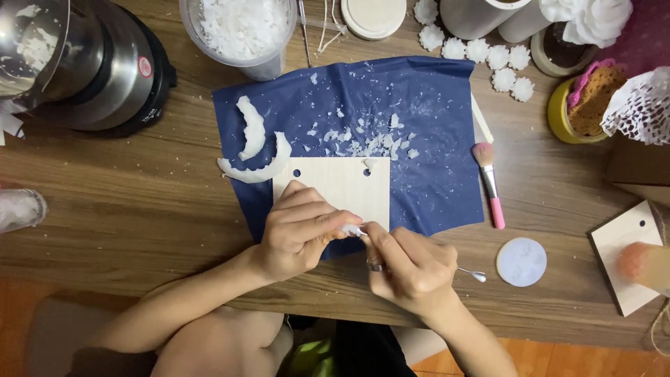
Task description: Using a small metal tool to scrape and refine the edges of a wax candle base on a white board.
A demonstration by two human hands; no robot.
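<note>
Between the fingertips of both hands, a small white wax piece (pixel 351 230) is pinched: the left hand (pixel 300 230) grips it from one side, the ringed right hand (pixel 408 269) from the other, a thin metal pick (pixel 472 274) jutting past its knuckles. Just beyond the fingers lies a pale square wooden board (pixel 345 185) on a dark blue plastic sheet (pixel 433 139) strewn with white flakes (pixel 370 143). Farther off, a pink-handled brush (pixel 488 183).

Small round red label (pixel 144 67) on the steel-and-black appliance (pixel 91 66), top left, line of pale print (pixel 151 116) low on its black base, brown cardboard box (pixel 638 164) at right edge, no screens or signs
</note>
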